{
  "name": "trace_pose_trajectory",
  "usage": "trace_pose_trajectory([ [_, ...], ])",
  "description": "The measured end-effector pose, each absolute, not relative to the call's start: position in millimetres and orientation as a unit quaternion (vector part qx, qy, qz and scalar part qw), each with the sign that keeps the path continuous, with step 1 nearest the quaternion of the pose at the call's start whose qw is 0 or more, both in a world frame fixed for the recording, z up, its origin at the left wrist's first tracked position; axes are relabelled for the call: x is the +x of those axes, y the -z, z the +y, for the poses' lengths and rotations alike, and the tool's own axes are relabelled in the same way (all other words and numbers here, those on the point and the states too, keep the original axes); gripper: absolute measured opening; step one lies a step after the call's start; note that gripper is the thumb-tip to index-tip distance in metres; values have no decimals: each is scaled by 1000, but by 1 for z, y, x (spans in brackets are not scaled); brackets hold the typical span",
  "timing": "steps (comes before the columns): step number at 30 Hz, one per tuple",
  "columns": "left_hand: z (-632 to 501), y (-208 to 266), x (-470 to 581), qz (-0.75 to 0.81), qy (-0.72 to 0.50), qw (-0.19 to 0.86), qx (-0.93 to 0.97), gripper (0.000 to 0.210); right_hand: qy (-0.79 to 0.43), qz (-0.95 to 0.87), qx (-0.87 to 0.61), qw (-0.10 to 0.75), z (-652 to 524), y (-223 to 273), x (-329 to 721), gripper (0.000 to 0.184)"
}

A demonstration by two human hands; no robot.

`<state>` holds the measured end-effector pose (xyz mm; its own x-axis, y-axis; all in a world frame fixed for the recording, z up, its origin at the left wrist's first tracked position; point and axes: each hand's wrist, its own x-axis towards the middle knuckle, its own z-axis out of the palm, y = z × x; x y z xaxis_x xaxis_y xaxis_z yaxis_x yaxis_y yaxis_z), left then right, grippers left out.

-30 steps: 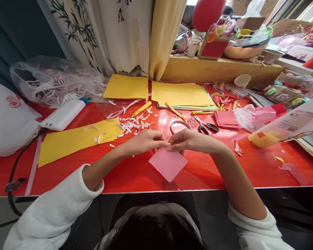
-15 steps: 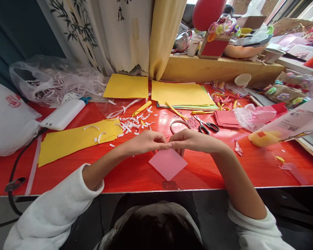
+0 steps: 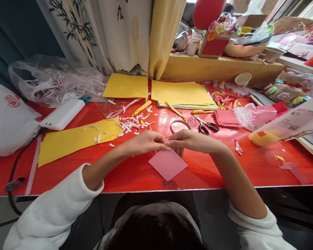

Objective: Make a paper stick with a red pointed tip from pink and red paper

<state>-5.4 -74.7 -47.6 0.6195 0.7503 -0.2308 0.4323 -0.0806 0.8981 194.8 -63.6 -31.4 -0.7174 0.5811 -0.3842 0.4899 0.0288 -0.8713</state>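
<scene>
- Head view: the right hand [image 3: 191,140] has slid its thumb slightly toward the left hand [image 3: 146,143]; the pink paper [image 3: 168,165] has barely moved at lower centre, suggesting fine work at its upper corner.
- Both hands pinch there, wrists arched inward, fingertips partly hidden.

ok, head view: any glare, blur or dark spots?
Head view: pale glare near the middle of the glossy red tabletop; head view: visible edges of the diamond-shaped pink paper sheet look crisp; head view: lower right corner nearly black.
</scene>
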Motion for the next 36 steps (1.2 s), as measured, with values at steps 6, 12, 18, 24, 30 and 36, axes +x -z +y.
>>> trace_pose_trajectory([
  [6,-75,47,-5,412,-151,544,715,34,-586,-717,-374,39,-64,31,195,39],
  [12,-75,47,-5,417,-155,536,717,32,-586,-720,-368,46,-63,32,196,38],
  [18,-75,48,-3,419,-154,519,729,31,-590,-715,-373,44,-62,32,197,36],
  [24,-75,47,-2,429,-142,507,734,32,-588,-714,-377,52,-61,32,199,32],
  [30,-75,49,-5,436,-134,504,734,33,-596,-707,-379,43,-61,31,199,32],
  [36,-75,48,-3,435,-136,498,738,32,-616,-696,-366,38,-59,33,200,32],
])
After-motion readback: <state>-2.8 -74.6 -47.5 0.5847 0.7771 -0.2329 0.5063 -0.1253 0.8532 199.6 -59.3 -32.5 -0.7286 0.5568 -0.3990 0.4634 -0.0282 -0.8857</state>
